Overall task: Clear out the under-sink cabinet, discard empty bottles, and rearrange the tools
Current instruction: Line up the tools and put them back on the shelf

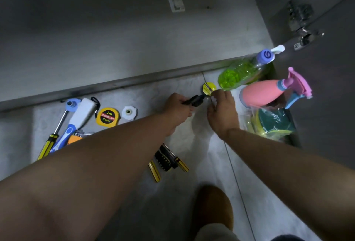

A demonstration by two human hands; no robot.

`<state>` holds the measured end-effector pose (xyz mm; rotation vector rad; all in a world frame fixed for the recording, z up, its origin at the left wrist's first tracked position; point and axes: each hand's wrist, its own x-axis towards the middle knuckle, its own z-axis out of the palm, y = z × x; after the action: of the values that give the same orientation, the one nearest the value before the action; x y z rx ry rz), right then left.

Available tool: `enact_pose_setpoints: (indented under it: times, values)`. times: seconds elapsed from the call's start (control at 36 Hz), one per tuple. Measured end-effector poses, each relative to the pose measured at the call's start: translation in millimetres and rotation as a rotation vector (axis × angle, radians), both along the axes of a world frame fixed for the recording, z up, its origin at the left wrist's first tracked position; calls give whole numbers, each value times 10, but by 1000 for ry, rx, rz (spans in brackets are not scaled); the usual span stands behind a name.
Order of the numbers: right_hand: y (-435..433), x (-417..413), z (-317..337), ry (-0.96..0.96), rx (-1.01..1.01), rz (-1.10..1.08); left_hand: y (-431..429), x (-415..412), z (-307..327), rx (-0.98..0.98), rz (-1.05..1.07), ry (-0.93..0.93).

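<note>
My left hand point(177, 108) grips a small black tool point(195, 100) just in front of the cabinet's metal sill point(115, 84). My right hand point(222, 112) pinches a round yellow roll point(209, 88) right beside that tool's tip. A green dish-soap bottle point(240, 72) with a blue pump lies at the cabinet's right corner. A pink spray bottle point(269, 92) lies beside it. On the floor to the left lie a yellow tape measure point(108, 117), a yellow-handled screwdriver point(51, 141), a blue-and-white brush point(76, 119) and a white plastic nut point(129, 112).
The cabinet floor point(134, 39) behind the sill is bare steel with a white tag. A bag of sponges point(272, 123) sits at the right, by the open door with its hinge point(301, 27). More yellow-and-black screwdrivers point(169, 162) lie under my left forearm. My slipper point(213, 206) is below.
</note>
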<state>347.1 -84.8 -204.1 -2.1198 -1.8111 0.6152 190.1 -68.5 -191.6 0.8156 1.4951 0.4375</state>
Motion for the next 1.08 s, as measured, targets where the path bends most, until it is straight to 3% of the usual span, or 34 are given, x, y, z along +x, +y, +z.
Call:
enact_pose_setpoints:
  times: [0.11,0.19,0.25,0.53,0.67,0.83,0.92,0.97,1.08]
  values:
    - [-193,1,33,144,-11,77,-21,8,-65,29,1,24]
    - [-260,45,53,-54,30,275,-46,28,-87,72,-30,16]
    - [-259,82,61,-195,54,294,-58,41,-89,90,-59,12]
    - [-58,393,73,-296,-249,-143,27,152,-90,45,-100,-13]
    - [43,379,104,-257,-311,-312,79,250,-59,49,-145,-54]
    - [11,261,126,-308,-155,-171,111,293,-138,77,-170,-38]
    - [-29,142,81,-230,-29,133,122,222,-162,212,-271,129]
    - [-38,74,43,-309,-30,277,110,133,-184,361,-434,317]
    - [-57,-10,-31,-400,-177,307,42,-52,-242,529,-695,643]
